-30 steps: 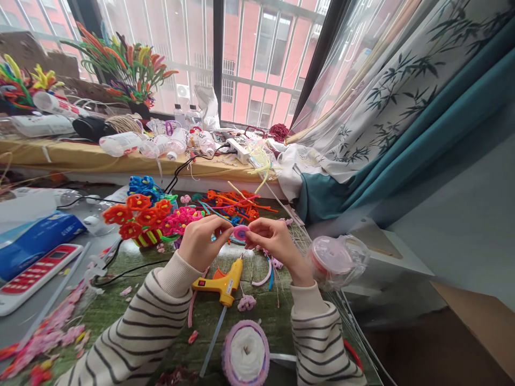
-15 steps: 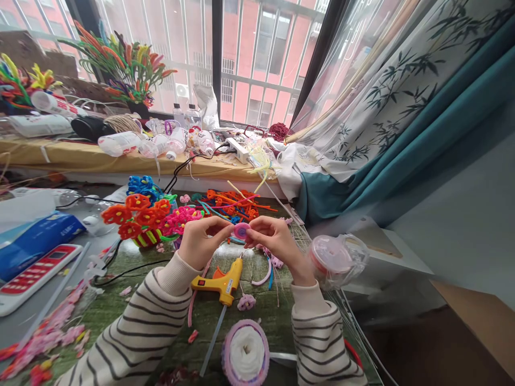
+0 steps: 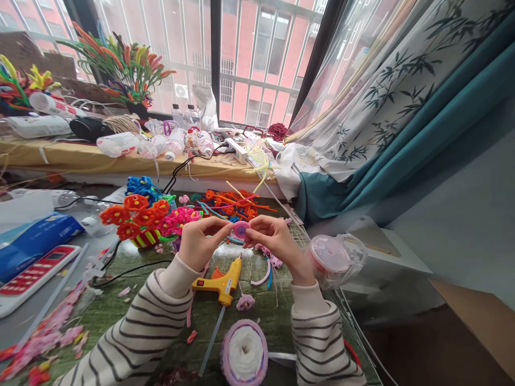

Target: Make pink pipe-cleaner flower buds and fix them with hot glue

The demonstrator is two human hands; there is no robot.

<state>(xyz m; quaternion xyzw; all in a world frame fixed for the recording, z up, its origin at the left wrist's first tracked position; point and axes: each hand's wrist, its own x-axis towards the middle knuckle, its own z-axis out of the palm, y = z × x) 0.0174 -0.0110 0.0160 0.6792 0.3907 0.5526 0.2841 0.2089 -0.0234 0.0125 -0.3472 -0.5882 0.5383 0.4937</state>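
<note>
Left hand (image 3: 203, 242) and right hand (image 3: 277, 245) are both pinching a small pink pipe-cleaner coil (image 3: 241, 230) by its rim, fingertips on opposite edges, held above the bench (image 3: 277, 321) at frame centre. Even two-sided pinch looks right: it keeps the coil flat and its face visible. Yellow hot glue gun (image 3: 221, 284) lies between the forearms, nozzle toward the coil. Pipe-cleaner flower bunch (image 3: 137, 220) sits just left of the hands; plastic-wrapped spool (image 3: 333, 260) sits right.

Desk (image 3: 120, 279), green-printed top: yellow hot glue gun (image 3: 219, 284) mid-desk, white roll (image 3: 243, 354) with pink rim at front edge, pipe-cleaner flowers (image 3: 139, 222) and loose orange pipe cleaners (image 3: 233, 206) toward back edge.
</note>
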